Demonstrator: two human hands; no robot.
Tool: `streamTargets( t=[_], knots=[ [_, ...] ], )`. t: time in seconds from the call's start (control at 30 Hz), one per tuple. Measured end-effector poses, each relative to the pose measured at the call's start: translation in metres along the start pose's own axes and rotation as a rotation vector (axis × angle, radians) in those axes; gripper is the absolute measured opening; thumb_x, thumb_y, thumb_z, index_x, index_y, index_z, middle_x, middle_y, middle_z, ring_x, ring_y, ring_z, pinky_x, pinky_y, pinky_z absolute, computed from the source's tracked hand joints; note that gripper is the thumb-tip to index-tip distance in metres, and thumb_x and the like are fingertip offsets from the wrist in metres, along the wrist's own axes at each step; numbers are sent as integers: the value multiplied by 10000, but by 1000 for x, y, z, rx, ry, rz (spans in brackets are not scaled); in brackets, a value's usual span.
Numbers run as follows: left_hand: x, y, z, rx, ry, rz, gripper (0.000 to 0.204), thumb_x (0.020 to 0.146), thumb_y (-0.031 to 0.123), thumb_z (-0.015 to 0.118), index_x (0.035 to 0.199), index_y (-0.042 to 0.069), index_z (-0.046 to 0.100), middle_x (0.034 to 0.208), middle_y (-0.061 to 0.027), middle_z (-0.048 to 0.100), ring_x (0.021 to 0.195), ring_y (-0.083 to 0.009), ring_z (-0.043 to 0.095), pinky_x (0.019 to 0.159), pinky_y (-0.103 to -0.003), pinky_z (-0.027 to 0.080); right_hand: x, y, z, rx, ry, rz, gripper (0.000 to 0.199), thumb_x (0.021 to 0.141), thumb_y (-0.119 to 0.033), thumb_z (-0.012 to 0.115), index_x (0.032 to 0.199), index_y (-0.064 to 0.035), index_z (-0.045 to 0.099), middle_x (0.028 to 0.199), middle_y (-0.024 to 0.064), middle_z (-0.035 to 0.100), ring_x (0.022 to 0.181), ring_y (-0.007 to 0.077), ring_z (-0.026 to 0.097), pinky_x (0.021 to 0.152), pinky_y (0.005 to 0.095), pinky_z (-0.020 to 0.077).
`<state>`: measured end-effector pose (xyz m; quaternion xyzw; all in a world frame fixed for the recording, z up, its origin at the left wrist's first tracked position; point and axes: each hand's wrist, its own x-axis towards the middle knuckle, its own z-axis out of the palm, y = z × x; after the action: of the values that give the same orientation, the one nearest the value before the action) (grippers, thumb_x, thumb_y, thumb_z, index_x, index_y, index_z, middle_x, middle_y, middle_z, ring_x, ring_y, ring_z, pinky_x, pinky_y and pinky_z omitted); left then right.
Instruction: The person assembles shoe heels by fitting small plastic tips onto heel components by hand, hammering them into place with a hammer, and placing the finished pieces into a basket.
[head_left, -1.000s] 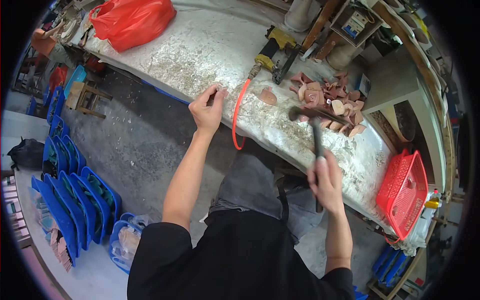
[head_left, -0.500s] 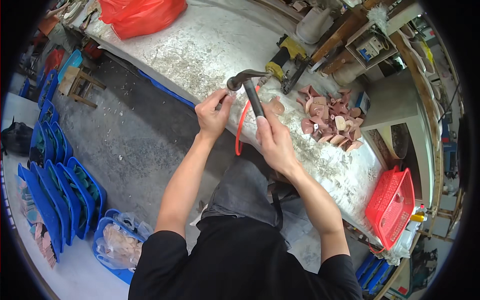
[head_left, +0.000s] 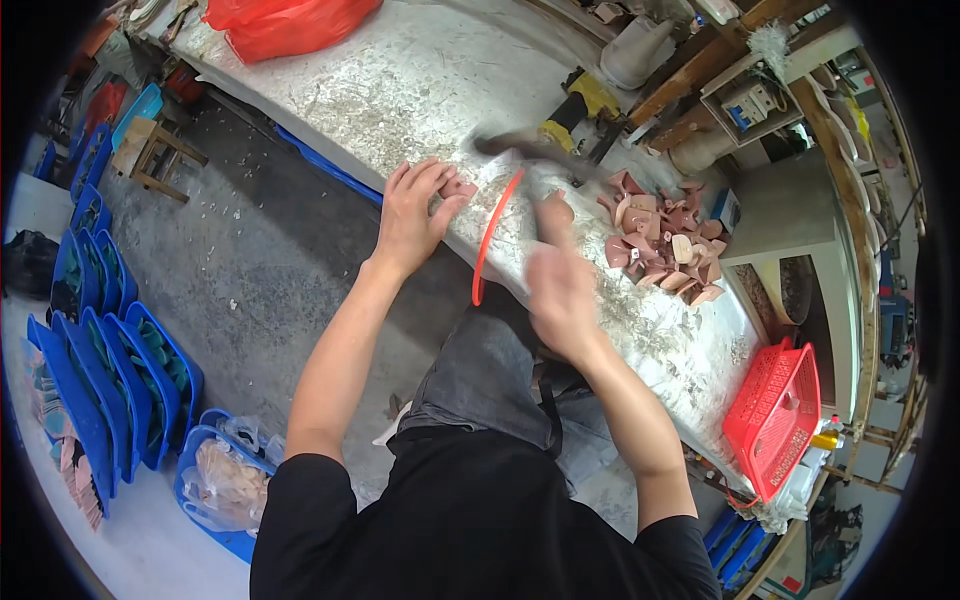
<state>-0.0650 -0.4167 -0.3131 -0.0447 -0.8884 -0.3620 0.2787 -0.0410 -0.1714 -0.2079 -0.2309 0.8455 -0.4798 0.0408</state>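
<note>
Left hand (head_left: 410, 218) now less pinched, fingers at pink piece (head_left: 460, 188), hold unclear; right hand (head_left: 562, 288) grips hammer (head_left: 535, 152), farther from left.

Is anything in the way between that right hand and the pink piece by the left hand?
Yes: the orange hose runs between the right hand and the pink piece. The hammer, blurred, seems to reach over it, so it probably blocks little.

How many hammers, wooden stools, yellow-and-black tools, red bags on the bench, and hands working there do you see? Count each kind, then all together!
Hammer: 1 (blurry, in the right hand)
Wooden stool: 1
Yellow-and-black tool: 1
Red bag on the bench: 1
Hands, the left hand and the right: 2
Total: 6
</note>
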Motion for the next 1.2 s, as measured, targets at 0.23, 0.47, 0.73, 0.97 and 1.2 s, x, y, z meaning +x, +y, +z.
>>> streamTargets(
  t=[0.23, 0.47, 0.73, 0.97, 1.2],
  knots=[
    [-5, -7, -9, -17, 4, -11, 436, 923, 231, 823, 1264, -18, 713, 1299, -153, 743, 1325, -336, 632, 1226, -520, 364, -2, -41, -8, 116, -31, 11, 533, 1136, -252, 513, 1614, -25, 445, 694, 102, 600, 627, 197, 607, 656, 349, 508],
    [3, 4, -3, -10, 63, -6, 352, 928, 193, 804, 1198, -15, 716, 1103, -116, 784, 1285, -343, 645, 1190, -535, 380, 9, -1, 14, -36, -118, 161, 520, 1120, -247, 534, 1593, -42, 471, 776, 267, 679, 654, 364, 698, 685, 427, 542],
    [-3, 0, -3, 23, 30, -11, 382, 937, 201, 793, 1243, -12, 711, 1239, -156, 754, 1331, -354, 624, 1210, -540, 363, -3, -7, 15, 74, 32, 77, 519, 1121, -261, 505, 1596, -52, 474, 801, 264, 705, 776, 434, 743, 778, 453, 560],
    [11, 16, 8, 72, 54, 57, 221, 920, 185, 813, 1090, 45, 787, 1089, -181, 774, 1097, -406, 695, 960, -491, 534, -72, 29, -38, 113, 166, 238, 514, 1113, -274, 546, 1572, -50, 488, 790, 216, 704, 731, 392, 718, 726, 426, 543],
    [17, 18, -8, -69, -13, -20, 193, 981, -21, 711, 1154, -13, 796, 1228, -178, 777, 1209, -317, 719, 1001, -426, 567, -227, 89, -175, -394, 590, 311, 381, 1056, -202, 666, 1378, -7, 606, 773, 240, 686, 678, 397, 717, 622, 457, 528]
  ],
)
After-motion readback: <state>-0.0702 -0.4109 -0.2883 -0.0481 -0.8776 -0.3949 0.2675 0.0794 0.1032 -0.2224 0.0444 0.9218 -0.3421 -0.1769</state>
